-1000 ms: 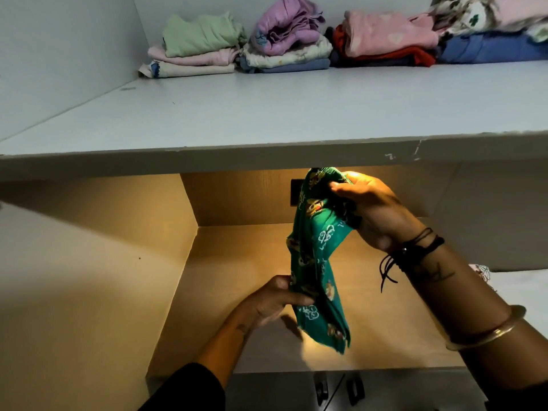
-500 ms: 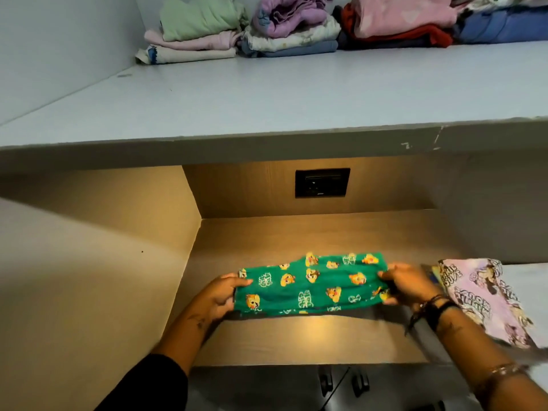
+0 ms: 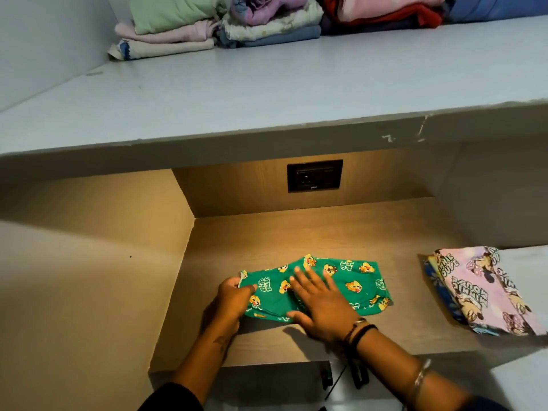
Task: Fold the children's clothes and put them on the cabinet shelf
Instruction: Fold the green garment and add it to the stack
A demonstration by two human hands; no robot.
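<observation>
Left hand [image 3: 234, 298] is pinching the cloth [image 3: 358, 281] at its edge; right hand [image 3: 321, 307] is pressing flat, fingers spread.

Above the left hand [image 3: 234, 298], the forearm bears a small dark tattoo [image 3: 221, 341] just past the wrist, and a black sleeve [image 3: 170, 396] covers the arm from about the elbow. Behind the right hand [image 3: 321, 307], the wrist carries several black cords [image 3: 361, 332] wound together, with a thin pale strand among them and loose ends hanging below. Further up that forearm sits a slim metal bangle [image 3: 421, 378], and a dark sleeve edge [image 3: 489, 406] shows at the bottom of the view.
</observation>
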